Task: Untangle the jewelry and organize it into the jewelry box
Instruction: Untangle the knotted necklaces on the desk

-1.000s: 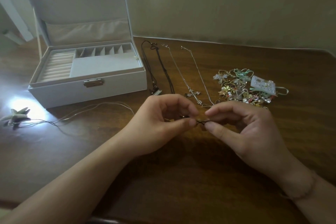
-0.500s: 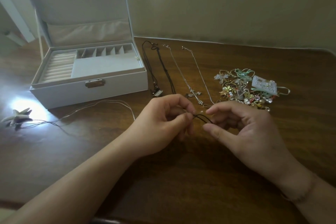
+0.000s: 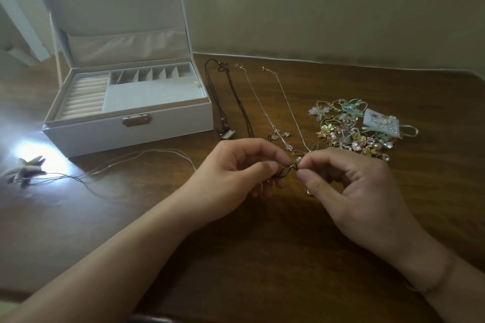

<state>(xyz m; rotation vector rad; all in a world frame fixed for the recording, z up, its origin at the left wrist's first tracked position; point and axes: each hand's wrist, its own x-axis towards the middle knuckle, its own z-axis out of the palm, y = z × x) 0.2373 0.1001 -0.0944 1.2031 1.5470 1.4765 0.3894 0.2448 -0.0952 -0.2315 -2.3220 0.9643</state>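
Hands have closed in on each other since half a second ago: the gap between them is gone and the dark cord (image 3: 284, 171), then a loop lying open between them, is now bunched short at the fingertips. The left hand (image 3: 237, 173) pinches it between thumb and forefinger; the right hand (image 3: 349, 191) pinches its other end, where a small pale bead shows. Both work in front of the jewelry box (image 3: 126, 102), toward its right, just above the wooden table (image 3: 262, 257). The box stands open, one of it. Just right of the box, four necklaces lie side by side: two dark cords (image 3: 231, 97), two silver chains (image 3: 270, 110), one with a cross. Farther right, one tangled pile (image 3: 351, 128). Left of the box's front, one thin strand with a starfish charm (image 3: 26, 168).
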